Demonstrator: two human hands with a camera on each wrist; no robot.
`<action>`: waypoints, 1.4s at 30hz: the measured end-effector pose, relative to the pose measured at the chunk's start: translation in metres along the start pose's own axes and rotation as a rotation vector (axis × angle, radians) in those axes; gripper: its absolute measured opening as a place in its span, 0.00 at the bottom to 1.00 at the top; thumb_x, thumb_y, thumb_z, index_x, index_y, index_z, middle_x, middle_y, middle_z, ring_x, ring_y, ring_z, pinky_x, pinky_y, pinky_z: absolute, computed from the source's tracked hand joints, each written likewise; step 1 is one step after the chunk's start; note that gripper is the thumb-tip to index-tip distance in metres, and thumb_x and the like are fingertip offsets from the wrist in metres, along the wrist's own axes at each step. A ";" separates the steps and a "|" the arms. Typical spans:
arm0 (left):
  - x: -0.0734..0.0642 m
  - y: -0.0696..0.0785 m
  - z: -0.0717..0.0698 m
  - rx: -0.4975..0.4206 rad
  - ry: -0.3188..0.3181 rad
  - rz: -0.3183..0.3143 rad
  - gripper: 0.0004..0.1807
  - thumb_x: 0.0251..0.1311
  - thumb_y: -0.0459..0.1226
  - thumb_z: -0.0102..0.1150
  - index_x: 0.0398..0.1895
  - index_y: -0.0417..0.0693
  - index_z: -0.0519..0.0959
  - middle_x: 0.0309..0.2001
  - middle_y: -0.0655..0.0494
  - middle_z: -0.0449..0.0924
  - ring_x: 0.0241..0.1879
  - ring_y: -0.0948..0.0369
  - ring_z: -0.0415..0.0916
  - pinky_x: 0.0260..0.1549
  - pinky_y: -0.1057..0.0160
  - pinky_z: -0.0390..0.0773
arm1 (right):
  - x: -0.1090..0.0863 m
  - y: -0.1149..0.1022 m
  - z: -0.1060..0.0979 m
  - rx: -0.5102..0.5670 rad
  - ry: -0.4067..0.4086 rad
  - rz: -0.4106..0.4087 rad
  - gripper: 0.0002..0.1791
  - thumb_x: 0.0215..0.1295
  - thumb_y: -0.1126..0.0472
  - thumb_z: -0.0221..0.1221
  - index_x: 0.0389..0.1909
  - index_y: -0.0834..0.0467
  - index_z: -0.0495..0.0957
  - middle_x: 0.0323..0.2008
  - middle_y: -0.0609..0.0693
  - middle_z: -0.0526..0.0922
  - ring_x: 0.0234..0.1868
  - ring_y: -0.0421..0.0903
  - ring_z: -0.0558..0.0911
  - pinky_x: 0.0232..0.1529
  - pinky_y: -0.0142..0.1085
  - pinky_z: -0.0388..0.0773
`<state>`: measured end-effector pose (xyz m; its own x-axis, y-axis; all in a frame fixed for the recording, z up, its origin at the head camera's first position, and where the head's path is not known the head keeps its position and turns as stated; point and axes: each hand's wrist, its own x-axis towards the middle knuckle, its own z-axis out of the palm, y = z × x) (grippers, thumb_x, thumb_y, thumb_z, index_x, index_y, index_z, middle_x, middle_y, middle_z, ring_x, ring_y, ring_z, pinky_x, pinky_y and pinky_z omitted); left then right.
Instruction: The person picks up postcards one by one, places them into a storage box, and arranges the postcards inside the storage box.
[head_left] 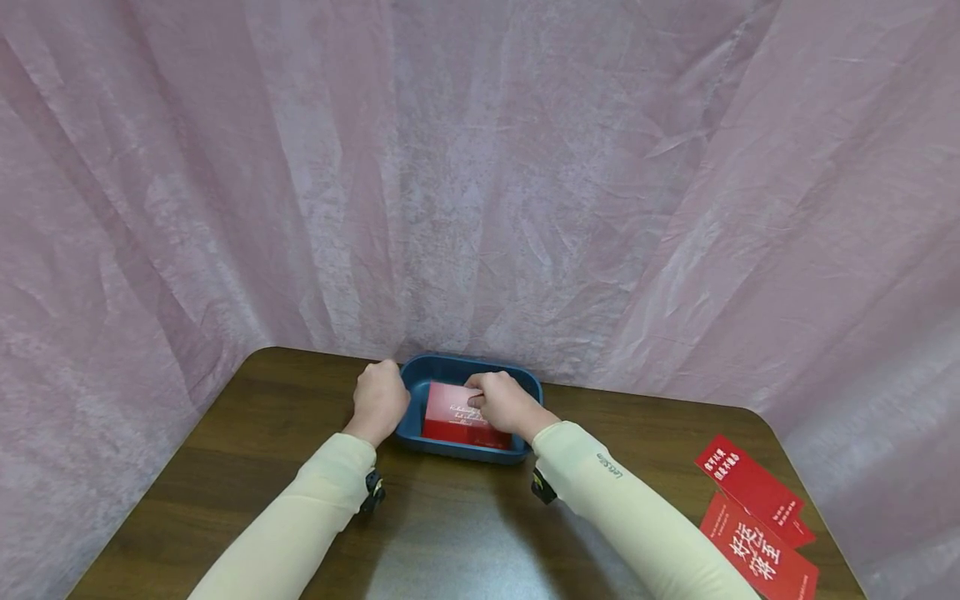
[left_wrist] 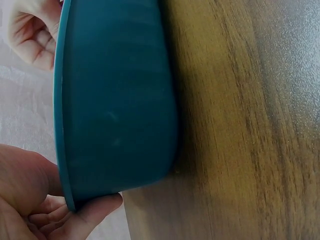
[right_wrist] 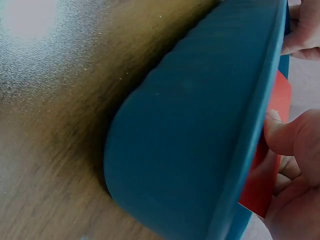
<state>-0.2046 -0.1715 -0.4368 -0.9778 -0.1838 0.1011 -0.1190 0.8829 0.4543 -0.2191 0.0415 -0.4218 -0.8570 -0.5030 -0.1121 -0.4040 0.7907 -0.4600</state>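
A blue plastic basin (head_left: 456, 451) stands at the back of the wooden table. My left hand (head_left: 381, 400) grips its left end, the thumb and fingers around the rim in the left wrist view. Inside the basin lies a red envelope (head_left: 442, 408) with white writing, its upper part paler in the light. My right hand (head_left: 510, 404) reaches over the basin's right side and pinches the red envelope, the thumb (right_wrist: 280, 132) on its near face in the right wrist view. Part of the envelope is hidden behind the basin wall there.
Several red envelopes (head_left: 753, 479) with white characters lie overlapping at the table's right edge. A pink curtain (head_left: 480, 183) hangs right behind the table (head_left: 292, 417). Light glares on the tabletop in front of the basin.
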 end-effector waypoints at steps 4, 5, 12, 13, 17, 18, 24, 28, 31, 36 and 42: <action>0.000 0.000 0.001 0.007 0.006 0.002 0.09 0.52 0.32 0.56 0.16 0.42 0.75 0.19 0.45 0.79 0.16 0.53 0.77 0.08 0.62 0.71 | -0.001 0.001 0.003 -0.038 -0.017 0.008 0.16 0.65 0.58 0.56 0.54 0.53 0.76 0.48 0.48 0.81 0.44 0.40 0.80 0.44 0.34 0.78; 0.001 0.000 0.001 0.007 0.003 0.000 0.10 0.53 0.32 0.56 0.16 0.42 0.75 0.18 0.45 0.78 0.16 0.53 0.77 0.08 0.62 0.71 | -0.001 0.001 0.003 -0.045 -0.021 0.011 0.16 0.64 0.57 0.57 0.53 0.53 0.77 0.48 0.48 0.81 0.43 0.39 0.80 0.44 0.34 0.78; 0.001 0.000 0.003 0.023 -0.007 -0.013 0.10 0.53 0.33 0.56 0.15 0.43 0.75 0.16 0.47 0.76 0.14 0.56 0.75 0.08 0.63 0.70 | 0.000 0.002 0.004 -0.050 -0.040 0.016 0.15 0.64 0.56 0.57 0.50 0.53 0.78 0.46 0.48 0.82 0.44 0.40 0.80 0.45 0.36 0.78; 0.001 0.000 0.003 0.022 -0.009 -0.015 0.10 0.53 0.33 0.56 0.15 0.43 0.75 0.16 0.47 0.76 0.14 0.56 0.75 0.08 0.63 0.70 | 0.000 0.002 0.004 -0.052 -0.040 0.014 0.15 0.64 0.55 0.57 0.50 0.53 0.79 0.46 0.48 0.82 0.44 0.40 0.80 0.45 0.36 0.78; 0.000 0.001 0.001 0.020 -0.011 -0.015 0.10 0.53 0.33 0.56 0.15 0.42 0.75 0.17 0.47 0.77 0.13 0.57 0.75 0.07 0.63 0.70 | 0.000 0.002 0.005 -0.063 -0.039 0.011 0.14 0.64 0.55 0.57 0.48 0.52 0.80 0.44 0.46 0.83 0.42 0.39 0.80 0.44 0.35 0.78; 0.000 0.001 0.000 0.020 -0.012 -0.014 0.11 0.53 0.33 0.56 0.15 0.42 0.75 0.17 0.47 0.77 0.13 0.57 0.74 0.07 0.64 0.69 | 0.000 0.002 0.005 -0.065 -0.038 0.010 0.14 0.64 0.54 0.57 0.48 0.52 0.80 0.43 0.46 0.83 0.41 0.38 0.79 0.43 0.35 0.77; -0.003 0.002 -0.002 0.021 -0.010 -0.006 0.11 0.54 0.33 0.56 0.15 0.42 0.75 0.16 0.47 0.76 0.12 0.57 0.73 0.07 0.64 0.69 | 0.000 0.003 0.005 -0.065 -0.034 0.016 0.13 0.64 0.54 0.57 0.47 0.53 0.80 0.41 0.46 0.82 0.38 0.38 0.79 0.41 0.35 0.77; -0.003 0.003 -0.003 0.011 -0.017 -0.009 0.11 0.54 0.33 0.55 0.16 0.42 0.75 0.16 0.47 0.76 0.11 0.58 0.73 0.07 0.64 0.69 | -0.002 0.003 0.004 -0.066 -0.033 0.020 0.14 0.64 0.54 0.57 0.48 0.53 0.80 0.42 0.47 0.82 0.39 0.38 0.79 0.42 0.35 0.77; -0.003 0.002 -0.002 0.009 -0.020 -0.011 0.10 0.54 0.32 0.55 0.16 0.41 0.75 0.16 0.47 0.76 0.12 0.58 0.73 0.07 0.64 0.69 | -0.003 0.003 0.004 -0.063 -0.026 0.021 0.14 0.64 0.54 0.57 0.48 0.54 0.80 0.42 0.47 0.83 0.39 0.38 0.79 0.42 0.36 0.78; -0.002 0.002 -0.003 0.013 -0.021 -0.013 0.09 0.54 0.33 0.56 0.18 0.41 0.75 0.17 0.47 0.77 0.12 0.57 0.74 0.07 0.64 0.69 | -0.004 0.004 0.002 -0.072 -0.017 0.023 0.17 0.64 0.54 0.57 0.51 0.55 0.78 0.45 0.48 0.82 0.42 0.40 0.79 0.46 0.38 0.78; -0.003 0.002 -0.002 0.010 -0.027 -0.012 0.10 0.55 0.33 0.54 0.17 0.42 0.74 0.15 0.48 0.74 0.11 0.58 0.72 0.06 0.65 0.68 | -0.008 0.008 -0.003 -0.055 -0.018 0.026 0.19 0.64 0.55 0.56 0.55 0.56 0.76 0.51 0.50 0.80 0.49 0.43 0.80 0.49 0.40 0.77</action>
<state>-0.2015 -0.1694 -0.4346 -0.9806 -0.1824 0.0721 -0.1318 0.8849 0.4467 -0.2165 0.0528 -0.4219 -0.8619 -0.4875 -0.1397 -0.3986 0.8215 -0.4077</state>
